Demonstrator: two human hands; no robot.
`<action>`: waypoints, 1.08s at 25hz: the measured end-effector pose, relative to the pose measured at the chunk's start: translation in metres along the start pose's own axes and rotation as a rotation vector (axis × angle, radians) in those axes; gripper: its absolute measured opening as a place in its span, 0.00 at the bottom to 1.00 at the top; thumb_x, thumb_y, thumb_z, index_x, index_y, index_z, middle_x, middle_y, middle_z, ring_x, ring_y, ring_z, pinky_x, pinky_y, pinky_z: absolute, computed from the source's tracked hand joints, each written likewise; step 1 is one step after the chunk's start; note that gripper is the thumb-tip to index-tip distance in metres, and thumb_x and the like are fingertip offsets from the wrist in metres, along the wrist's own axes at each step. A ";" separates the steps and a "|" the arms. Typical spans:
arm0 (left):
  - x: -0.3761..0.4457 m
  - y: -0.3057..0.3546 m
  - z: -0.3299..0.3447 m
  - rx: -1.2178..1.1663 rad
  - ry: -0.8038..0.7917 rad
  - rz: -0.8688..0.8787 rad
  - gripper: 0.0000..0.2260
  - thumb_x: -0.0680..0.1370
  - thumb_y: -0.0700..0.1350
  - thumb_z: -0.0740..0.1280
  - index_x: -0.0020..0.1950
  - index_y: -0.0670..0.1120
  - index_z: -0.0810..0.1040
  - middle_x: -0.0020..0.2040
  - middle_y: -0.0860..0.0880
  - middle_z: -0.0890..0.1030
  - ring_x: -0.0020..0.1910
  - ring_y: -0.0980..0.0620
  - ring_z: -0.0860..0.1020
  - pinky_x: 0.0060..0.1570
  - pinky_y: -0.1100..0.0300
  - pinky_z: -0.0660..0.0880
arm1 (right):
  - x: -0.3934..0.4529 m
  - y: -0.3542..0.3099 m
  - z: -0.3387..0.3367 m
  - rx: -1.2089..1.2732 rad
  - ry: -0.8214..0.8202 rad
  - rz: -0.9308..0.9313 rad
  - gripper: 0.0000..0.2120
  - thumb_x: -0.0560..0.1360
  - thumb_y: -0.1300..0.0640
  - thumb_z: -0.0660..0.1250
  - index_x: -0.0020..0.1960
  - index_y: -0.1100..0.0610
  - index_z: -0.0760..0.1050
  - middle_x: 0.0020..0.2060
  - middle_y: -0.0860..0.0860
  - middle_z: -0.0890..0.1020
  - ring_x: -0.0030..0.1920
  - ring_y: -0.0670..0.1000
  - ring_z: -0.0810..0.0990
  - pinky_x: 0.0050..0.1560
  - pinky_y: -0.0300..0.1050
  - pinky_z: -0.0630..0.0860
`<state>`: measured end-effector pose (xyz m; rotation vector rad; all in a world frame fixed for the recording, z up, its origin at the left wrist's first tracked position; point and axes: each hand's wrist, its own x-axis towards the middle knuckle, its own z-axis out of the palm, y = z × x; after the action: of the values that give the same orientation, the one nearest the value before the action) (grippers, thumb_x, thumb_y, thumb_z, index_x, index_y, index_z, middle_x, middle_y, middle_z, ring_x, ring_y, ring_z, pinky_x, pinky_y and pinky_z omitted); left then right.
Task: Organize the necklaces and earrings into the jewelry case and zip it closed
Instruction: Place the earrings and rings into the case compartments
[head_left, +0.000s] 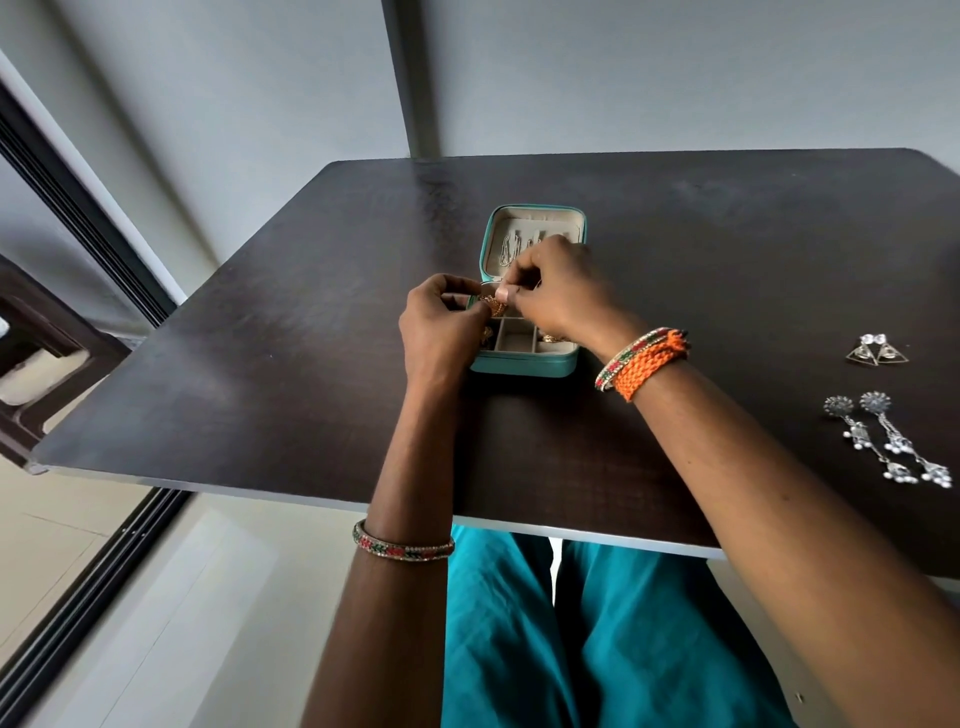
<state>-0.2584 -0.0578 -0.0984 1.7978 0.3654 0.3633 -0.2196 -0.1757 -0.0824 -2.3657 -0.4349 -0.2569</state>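
A small teal jewelry case (524, 365) lies open in the middle of the dark table (260, 338), its lid (537, 218) propped up with a silver chain necklace (511, 248) hanging inside. My left hand (441, 332) and my right hand (558, 291) meet over the case's beige compartments (514, 340), both pinching a small gold earring (493, 304). Other gold pieces lie partly hidden in the compartments. At the right of the table lie a pair of long silver dangle earrings (888, 441) and a pair of triangular earrings (878, 351).
The table's near edge runs across above my teal-clad lap (571, 623). A dark wooden frame (52, 353) stands beyond the table's left edge. A grey wall rises behind the table.
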 end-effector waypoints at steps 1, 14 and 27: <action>0.000 0.000 0.000 0.000 -0.001 -0.006 0.05 0.73 0.37 0.69 0.46 0.46 0.80 0.38 0.50 0.81 0.33 0.57 0.79 0.27 0.70 0.72 | 0.000 0.000 -0.001 0.005 -0.018 -0.004 0.02 0.72 0.58 0.71 0.44 0.56 0.82 0.43 0.50 0.83 0.43 0.47 0.79 0.45 0.42 0.76; -0.053 0.044 0.030 -0.059 0.086 0.392 0.08 0.74 0.37 0.63 0.44 0.47 0.81 0.39 0.55 0.81 0.37 0.61 0.78 0.36 0.67 0.73 | -0.048 0.018 -0.093 0.300 0.270 0.002 0.03 0.73 0.59 0.69 0.43 0.54 0.83 0.32 0.42 0.80 0.31 0.36 0.76 0.36 0.35 0.71; -0.148 0.046 0.148 0.340 -0.482 0.352 0.10 0.76 0.52 0.67 0.52 0.47 0.78 0.47 0.51 0.82 0.49 0.51 0.79 0.49 0.53 0.77 | -0.181 0.133 -0.187 0.225 0.275 0.424 0.06 0.75 0.62 0.67 0.42 0.53 0.80 0.35 0.51 0.79 0.31 0.41 0.74 0.28 0.29 0.70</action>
<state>-0.3254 -0.2613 -0.0989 2.2131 -0.2475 0.1010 -0.3479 -0.4381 -0.0820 -2.0989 0.1619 -0.3100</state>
